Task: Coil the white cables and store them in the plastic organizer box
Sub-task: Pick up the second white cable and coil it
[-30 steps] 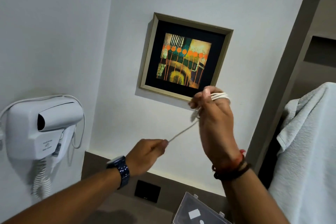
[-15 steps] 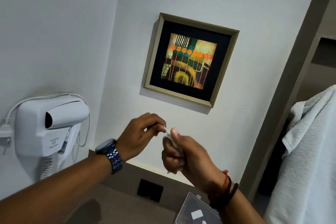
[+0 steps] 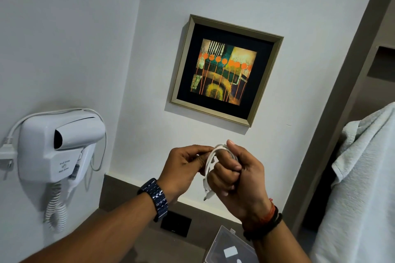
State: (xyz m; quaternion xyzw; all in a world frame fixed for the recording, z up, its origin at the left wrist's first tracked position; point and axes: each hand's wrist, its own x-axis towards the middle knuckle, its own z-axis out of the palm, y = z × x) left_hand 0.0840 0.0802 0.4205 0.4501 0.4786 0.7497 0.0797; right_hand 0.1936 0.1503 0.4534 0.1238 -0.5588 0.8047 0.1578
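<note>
A white cable (image 3: 210, 164) is wound in loops around the fingers of my right hand (image 3: 237, 179), held up in front of the wall. One plug end hangs down below the fist. My left hand (image 3: 183, 168) pinches the top of the loops from the left. A clear plastic organizer box (image 3: 229, 247) lies at the bottom edge, partly hidden by my right forearm, with a small white item inside.
A white wall-mounted hair dryer (image 3: 59, 145) with a curly cord hangs at the left. A framed picture (image 3: 225, 70) is on the wall above my hands. A grey towel (image 3: 361, 188) hangs at the right. A black socket plate (image 3: 175, 224) sits low on the wall.
The stretched cable has been wound onto my right hand. My left hand has come in to touch the coil, and both hands sit lower than a second ago.
</note>
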